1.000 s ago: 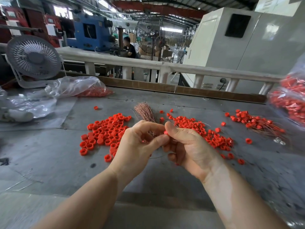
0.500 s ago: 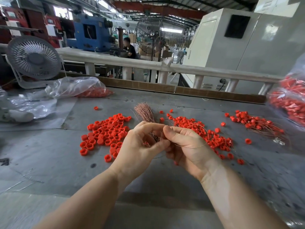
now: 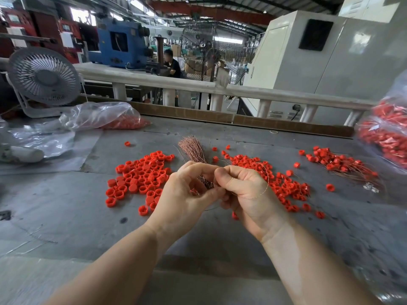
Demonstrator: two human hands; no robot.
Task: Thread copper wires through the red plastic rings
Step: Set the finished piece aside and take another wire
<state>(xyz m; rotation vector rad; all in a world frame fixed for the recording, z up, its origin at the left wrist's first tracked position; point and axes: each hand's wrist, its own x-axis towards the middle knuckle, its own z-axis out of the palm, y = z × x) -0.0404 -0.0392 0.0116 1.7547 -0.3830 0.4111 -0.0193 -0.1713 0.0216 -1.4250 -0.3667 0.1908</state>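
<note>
My left hand point(image 3: 185, 194) and my right hand point(image 3: 244, 190) meet above the grey table point(image 3: 66, 216), fingertips touching. The right hand pinches a thin copper wire point(image 3: 264, 186) that loops over the back of that hand. The left hand's fingers are curled, with a bit of red showing inside them; what it grips is mostly hidden. A bundle of copper wires point(image 3: 193, 153) lies just behind the hands. Loose red plastic rings form one pile point(image 3: 141, 175) to the left and another pile point(image 3: 288, 186) to the right.
Threaded rings with wires point(image 3: 339, 164) lie at the far right. A clear bag of red rings point(image 3: 385, 133) hangs at the right edge, another bag point(image 3: 103, 117) lies back left beside a white fan point(image 3: 44, 78). A wooden strip point(image 3: 242, 122) borders the table's far edge.
The right hand has pulled the copper wire into a loop over its back, and both hands have drawn a little closer together. The piles have not moved.
</note>
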